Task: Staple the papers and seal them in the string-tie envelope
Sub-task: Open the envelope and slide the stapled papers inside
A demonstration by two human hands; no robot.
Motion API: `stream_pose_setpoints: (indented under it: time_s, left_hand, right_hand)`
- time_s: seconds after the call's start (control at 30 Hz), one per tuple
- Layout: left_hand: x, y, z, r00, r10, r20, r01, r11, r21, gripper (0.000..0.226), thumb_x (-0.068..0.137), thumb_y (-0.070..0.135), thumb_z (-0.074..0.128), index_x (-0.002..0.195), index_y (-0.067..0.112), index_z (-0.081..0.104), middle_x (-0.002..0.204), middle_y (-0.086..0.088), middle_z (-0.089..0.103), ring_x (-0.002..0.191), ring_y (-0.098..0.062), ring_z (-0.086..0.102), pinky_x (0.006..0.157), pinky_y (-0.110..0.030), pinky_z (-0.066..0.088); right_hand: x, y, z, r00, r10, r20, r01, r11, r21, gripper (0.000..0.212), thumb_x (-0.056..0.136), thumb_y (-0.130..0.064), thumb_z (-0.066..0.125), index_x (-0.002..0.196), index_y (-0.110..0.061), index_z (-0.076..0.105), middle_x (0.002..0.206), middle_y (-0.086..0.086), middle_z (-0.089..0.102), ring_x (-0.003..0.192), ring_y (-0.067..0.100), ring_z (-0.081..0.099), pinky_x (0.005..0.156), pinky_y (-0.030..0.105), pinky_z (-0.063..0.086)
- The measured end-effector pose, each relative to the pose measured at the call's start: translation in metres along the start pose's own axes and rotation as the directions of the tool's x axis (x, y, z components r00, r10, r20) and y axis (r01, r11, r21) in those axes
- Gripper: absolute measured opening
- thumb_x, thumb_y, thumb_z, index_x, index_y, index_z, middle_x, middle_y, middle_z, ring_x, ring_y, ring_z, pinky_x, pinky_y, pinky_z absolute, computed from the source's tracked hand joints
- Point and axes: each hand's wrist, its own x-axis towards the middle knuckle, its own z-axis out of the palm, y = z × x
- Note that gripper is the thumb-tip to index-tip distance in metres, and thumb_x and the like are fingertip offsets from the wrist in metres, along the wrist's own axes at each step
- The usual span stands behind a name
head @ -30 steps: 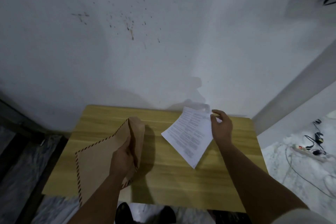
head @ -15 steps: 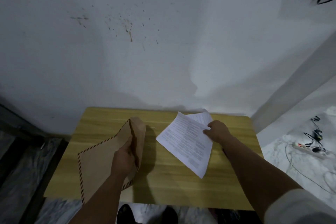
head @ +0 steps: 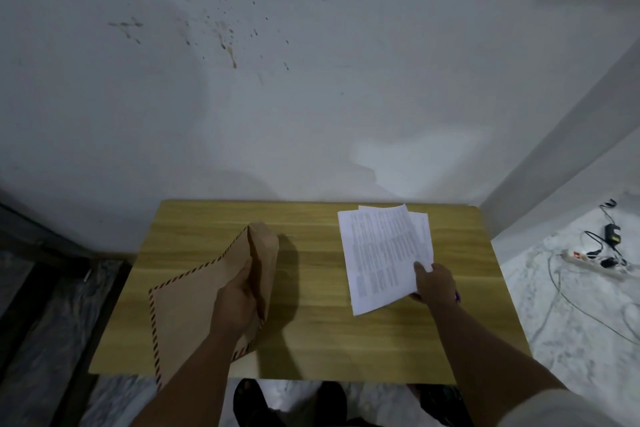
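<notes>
Papers [head: 384,253] have swung round since a second ago: the right hand [head: 434,284] was holding them by the far edge with the stack angled toward the envelope, and it now grips the near-right corner with the sheets square-on and fanned slightly at the top. Thumb on top, the other fingers curled underneath, closed on the stack. Stack sits over the right side of the wooden table [head: 311,340], ahead of those fingers; can't tell if it's resting on the surface or just above it.

Left hand [head: 239,302] hasn't moved: fingers wrapped round the open mouth of the brown striped-edge envelope [head: 194,302], holding it up and spread, flap beyond the fingertips.

Envelope and papers are well apart. No stapler in view, and a staple isn't resolvable on the sheets. My read: the regrip sets up the near edge to lead into the envelope mouth. Sheets aren't flush, so they may snag on entry.
</notes>
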Motion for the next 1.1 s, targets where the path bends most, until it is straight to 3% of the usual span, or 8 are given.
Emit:
stream_pose_setpoints:
  time_s: [0.2, 0.33, 0.47, 0.67, 0.8, 0.87, 1.0, 1.1]
  left_hand:
    - [0.003, 0.002, 0.003, 0.999, 0.035, 0.002, -0.035, 0.999, 0.031, 0.062, 0.101, 0.007, 0.052, 0.155, 0.033, 0.038, 0.094, 0.000, 0.073, 0.072, -0.006, 0.061, 0.059, -0.019, 0.047]
    - [0.002, 0.004, 0.004, 1.000, 0.029, -0.004, -0.028, 0.998, 0.052, 0.062, 0.101, 0.007, 0.051, 0.156, 0.032, 0.037, 0.097, 0.000, 0.071, 0.074, -0.009, 0.060, 0.059, -0.017, 0.044]
    - [0.001, 0.013, 0.003, 0.999, -0.036, -0.028, 0.035, 0.999, -0.012, 0.051, 0.105, 0.013, 0.048, 0.152, 0.033, 0.044, 0.108, -0.001, 0.072, 0.083, -0.011, 0.063, 0.061, -0.011, 0.041]
    - [0.004, 0.005, 0.004, 1.000, 0.000, -0.028, 0.002, 0.998, 0.059, 0.063, 0.101, 0.007, 0.052, 0.155, 0.036, 0.037, 0.090, 0.002, 0.070, 0.069, -0.006, 0.059, 0.057, -0.014, 0.042]
    - [-0.002, 0.011, 0.002, 1.000, 0.014, -0.021, -0.014, 1.000, 0.021, 0.059, 0.103, 0.007, 0.052, 0.153, 0.034, 0.039, 0.086, 0.005, 0.067, 0.069, -0.002, 0.057, 0.056, -0.007, 0.041]
    - [-0.002, 0.009, 0.002, 1.000, 0.012, -0.017, -0.012, 0.999, 0.035, 0.060, 0.102, 0.009, 0.052, 0.155, 0.034, 0.037, 0.089, 0.003, 0.070, 0.069, -0.001, 0.057, 0.055, -0.006, 0.039]
    - [0.000, 0.009, 0.002, 1.000, -0.019, -0.007, 0.019, 0.999, 0.050, 0.062, 0.102, 0.008, 0.051, 0.156, 0.035, 0.035, 0.102, -0.006, 0.074, 0.070, 0.000, 0.056, 0.055, -0.007, 0.036]
    - [-0.001, 0.012, 0.002, 1.000, -0.008, -0.005, 0.008, 0.999, 0.035, 0.060, 0.103, 0.010, 0.051, 0.156, 0.035, 0.035, 0.107, -0.008, 0.074, 0.072, -0.003, 0.055, 0.057, -0.008, 0.037]
  right_hand:
    - [-0.007, 0.002, 0.002, 0.992, 0.108, 0.062, -0.116, 0.981, 0.158, 0.041, 0.079, -0.009, 0.081, 0.112, -0.002, 0.058, 0.104, 0.015, 0.062, 0.093, 0.036, 0.064, 0.056, 0.044, 0.062]
    - [0.026, 0.032, 0.018, 0.992, 0.126, -0.006, -0.121, 0.963, 0.241, 0.043, 0.086, -0.042, 0.066, 0.114, -0.009, 0.059, 0.112, 0.016, 0.066, 0.095, 0.034, 0.066, 0.071, 0.056, 0.061]
    - [-0.008, 0.003, 0.012, 0.967, 0.250, 0.046, -0.233, 0.802, 0.550, 0.015, 0.100, -0.022, 0.051, 0.113, -0.014, 0.053, 0.100, 0.012, 0.062, 0.089, 0.034, 0.066, 0.066, 0.062, 0.060]
    - [-0.004, 0.012, 0.015, 0.942, 0.333, 0.047, -0.290, 0.731, 0.618, 0.023, 0.102, -0.015, 0.039, 0.114, -0.010, 0.057, 0.087, 0.011, 0.064, 0.072, 0.030, 0.066, 0.076, 0.058, 0.060]
    - [-0.011, 0.018, 0.015, 0.944, 0.324, 0.061, -0.285, 0.709, 0.645, 0.018, 0.098, -0.014, 0.053, 0.115, -0.007, 0.053, 0.091, 0.011, 0.062, 0.074, 0.030, 0.065, 0.077, 0.057, 0.059]
    - [-0.009, 0.022, 0.015, 0.952, 0.293, 0.085, -0.284, 0.746, 0.602, 0.036, 0.087, -0.004, 0.067, 0.120, -0.002, 0.053, 0.097, 0.013, 0.063, 0.076, 0.031, 0.066, 0.073, 0.056, 0.061]
    - [-0.015, 0.020, 0.015, 0.947, 0.299, -0.118, -0.185, 0.808, 0.560, 0.076, 0.073, 0.004, 0.075, 0.138, -0.008, 0.039, 0.124, 0.017, 0.059, 0.100, 0.033, 0.064, 0.077, 0.047, 0.060]
    - [-0.025, 0.011, 0.006, 0.921, 0.258, -0.292, -0.075, 0.852, 0.518, 0.053, 0.079, -0.003, 0.072, 0.130, -0.003, 0.055, 0.118, 0.014, 0.066, 0.097, 0.030, 0.065, 0.083, 0.035, 0.052]
